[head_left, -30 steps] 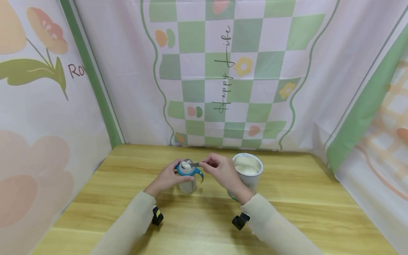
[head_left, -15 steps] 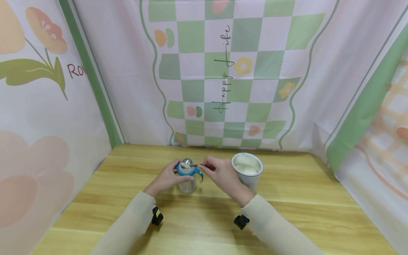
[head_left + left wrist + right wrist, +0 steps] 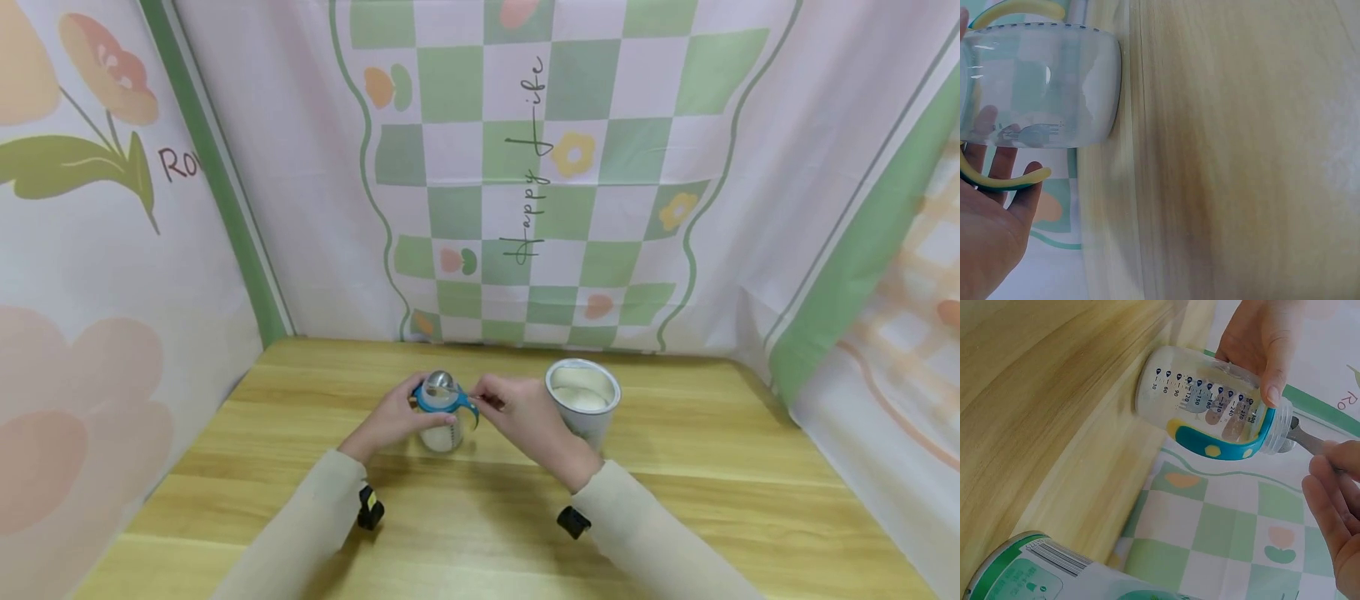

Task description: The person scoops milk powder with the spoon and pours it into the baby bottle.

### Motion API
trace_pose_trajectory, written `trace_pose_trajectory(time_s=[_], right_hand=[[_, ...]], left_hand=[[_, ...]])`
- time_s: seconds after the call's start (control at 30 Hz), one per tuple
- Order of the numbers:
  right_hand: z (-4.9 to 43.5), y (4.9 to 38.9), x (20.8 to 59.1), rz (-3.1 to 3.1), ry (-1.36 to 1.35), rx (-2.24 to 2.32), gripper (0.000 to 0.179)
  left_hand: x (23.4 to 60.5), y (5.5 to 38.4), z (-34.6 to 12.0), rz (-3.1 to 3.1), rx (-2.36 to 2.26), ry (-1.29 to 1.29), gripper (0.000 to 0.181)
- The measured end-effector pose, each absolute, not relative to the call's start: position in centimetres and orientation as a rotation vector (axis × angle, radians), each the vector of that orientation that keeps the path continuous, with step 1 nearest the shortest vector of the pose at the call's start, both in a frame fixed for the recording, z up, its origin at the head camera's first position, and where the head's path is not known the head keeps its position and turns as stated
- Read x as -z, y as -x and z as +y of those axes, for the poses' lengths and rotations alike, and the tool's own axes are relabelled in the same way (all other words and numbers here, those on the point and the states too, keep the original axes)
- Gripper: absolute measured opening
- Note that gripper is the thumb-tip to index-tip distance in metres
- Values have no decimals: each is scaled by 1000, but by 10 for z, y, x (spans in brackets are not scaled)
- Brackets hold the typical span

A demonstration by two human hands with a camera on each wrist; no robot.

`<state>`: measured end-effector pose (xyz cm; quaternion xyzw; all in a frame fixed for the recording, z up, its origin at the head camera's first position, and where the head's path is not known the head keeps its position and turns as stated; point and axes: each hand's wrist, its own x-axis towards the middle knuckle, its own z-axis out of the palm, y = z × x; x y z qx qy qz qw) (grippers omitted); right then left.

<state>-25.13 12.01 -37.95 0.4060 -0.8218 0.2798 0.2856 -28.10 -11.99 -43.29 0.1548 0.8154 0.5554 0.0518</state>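
Note:
A clear baby bottle (image 3: 441, 437) with a blue handle ring (image 3: 437, 407) stands upright on the table. My left hand (image 3: 390, 421) grips it near its neck, thumb in front and fingers behind. White powder (image 3: 1100, 94) shows at the bottle's base in the left wrist view. My right hand (image 3: 528, 423) pinches the handle of a metal spoon (image 3: 1311, 443). The spoon's bowl is turned over at the open bottle mouth, its rounded shiny back up. Right of that hand stands an open can (image 3: 591, 427) with pale powder (image 3: 580, 399) inside, partly hidden by my right wrist.
The wooden table (image 3: 480, 533) ends at a patterned curtain (image 3: 517, 208) behind, with more curtain at both sides. Measuring marks run down the bottle. Black wrist cameras sit at both sleeves.
The spoon, earlier bowl up with white powder in it, has been turned over at the bottle mouth. My right fingers have lowered slightly. The left hand and bottle have hardly moved.

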Motion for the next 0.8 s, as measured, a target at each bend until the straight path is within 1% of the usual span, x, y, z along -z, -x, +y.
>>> trace_pose_trajectory(time_s=[0.13,0.4,0.57,0.8], right_hand=[[121,250,380,-2204,-1104,-728,7],[120,247,380,-2181,-1098,-694,19],[120,248,381,-2156,-1108,-664,18],[119,247,384,-2114,-1110,-656,19]], left_hand=[[432,281,-120,2457,-1701,-461,73],[433,282,-121,2433,-1705,-455,74],[433,282,-120,2442,-1700,-444,75],[435,283,-121,2444,-1684,-440,81]])
